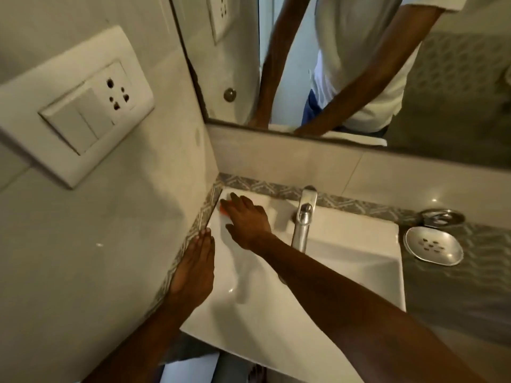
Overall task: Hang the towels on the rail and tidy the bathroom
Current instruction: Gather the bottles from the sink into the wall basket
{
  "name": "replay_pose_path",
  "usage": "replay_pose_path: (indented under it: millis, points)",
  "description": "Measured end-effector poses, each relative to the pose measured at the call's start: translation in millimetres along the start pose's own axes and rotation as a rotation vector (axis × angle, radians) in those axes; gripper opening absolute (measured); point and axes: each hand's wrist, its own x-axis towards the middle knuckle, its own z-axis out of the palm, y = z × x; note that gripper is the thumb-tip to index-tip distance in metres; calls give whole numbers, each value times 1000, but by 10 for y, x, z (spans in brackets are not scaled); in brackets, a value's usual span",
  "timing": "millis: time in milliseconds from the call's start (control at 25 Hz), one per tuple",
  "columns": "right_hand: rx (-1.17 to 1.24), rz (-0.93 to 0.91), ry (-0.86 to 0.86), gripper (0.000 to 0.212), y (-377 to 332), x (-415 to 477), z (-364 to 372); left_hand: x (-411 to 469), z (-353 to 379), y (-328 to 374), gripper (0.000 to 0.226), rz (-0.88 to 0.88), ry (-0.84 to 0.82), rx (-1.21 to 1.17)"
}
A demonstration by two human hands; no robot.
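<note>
A white washbasin (pixel 345 261) fills the middle of the head view. My right hand (pixel 247 217) reaches across it to the far left corner, palm down over a small orange thing (pixel 223 208) that is mostly hidden under the fingers. Whether the fingers grip it I cannot tell. My left hand (pixel 195 268) lies flat, fingers together, on the basin's left rim against the patterned tile border. In the mirror (pixel 442 106) a white towel edge (pixel 356 137) shows at the bottom.
A chrome tap (pixel 303 217) stands at the back of the basin, just right of my right hand. An empty steel soap dish (pixel 432 246) sits on the right ledge, with a chrome holder (pixel 442 217) behind it. A white switch-and-socket plate (pixel 74 120) is on the left wall.
</note>
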Motion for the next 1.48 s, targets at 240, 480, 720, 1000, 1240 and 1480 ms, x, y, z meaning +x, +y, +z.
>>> replay_pose_path:
  millis: [240, 480, 720, 1000, 1240, 1480]
  points:
    - [-116, -65, 264, 42, 36, 38, 130, 19, 83, -2, 71, -23, 97, 348]
    - [705, 371, 168, 33, -80, -122, -350, 93, -431, 44, 53, 13, -133, 165]
    - [1311, 197, 364, 16, -50, -593, -1786, 508, -2518, -48, 25, -447, 195, -573]
    - [1253, -127, 589, 21, -186, -1188, -4005, 68, -5522, 128, 23, -207, 1023, -236]
    - [1105, -562, 854, 15, -1011, -1534, -5774, -1008, -6544, -201, 30, -193, 1467, 118]
    - [514, -599, 627, 33, -2154, -1288, -6435, -1282, -6219, -857, 82, -638, 1375, -400]
